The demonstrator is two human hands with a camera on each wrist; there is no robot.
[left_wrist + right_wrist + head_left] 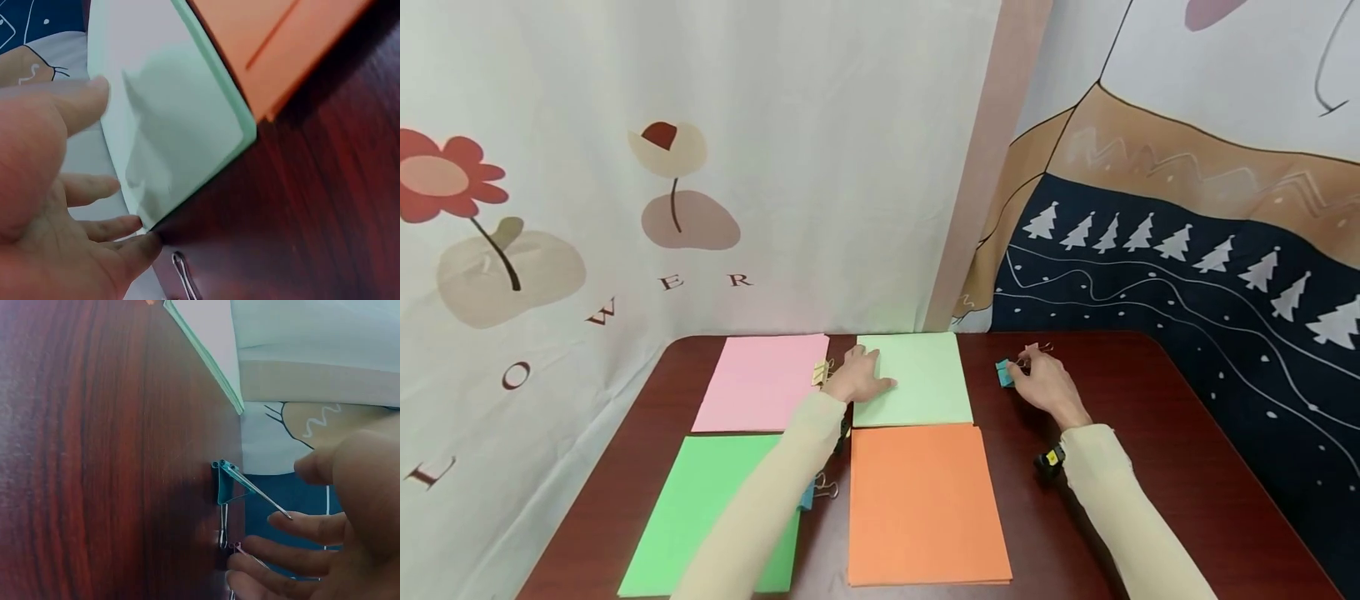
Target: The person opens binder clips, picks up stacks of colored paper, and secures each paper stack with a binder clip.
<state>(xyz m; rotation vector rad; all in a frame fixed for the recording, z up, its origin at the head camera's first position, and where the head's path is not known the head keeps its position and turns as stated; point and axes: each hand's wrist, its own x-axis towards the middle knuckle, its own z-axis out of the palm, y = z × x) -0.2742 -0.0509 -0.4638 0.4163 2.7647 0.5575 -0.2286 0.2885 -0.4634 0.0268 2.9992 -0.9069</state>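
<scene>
My left hand [857, 379] is over the left edge of a stack of light green paper [921, 383], its thumb spread away from the fingers. In the left wrist view its fingertips [147, 244] lie right at a corner of that stack. To the right, my right hand [1047, 385] reaches to a teal binder clip [1004, 373] standing on the table. The right wrist view shows a fingertip [284, 519] at the end of one wire handle of the clip, with the thumb apart. A pink binder clip [236, 546] sits beside it, partly hidden behind the other fingers.
A pink paper stack [760, 383] with a yellow binder clip [819, 373] lies at back left. In front are a green stack [700, 508] with a blue binder clip [807, 497] and an orange stack [928, 508]. Printed curtains [820, 167] hang behind the dark red table [1120, 367].
</scene>
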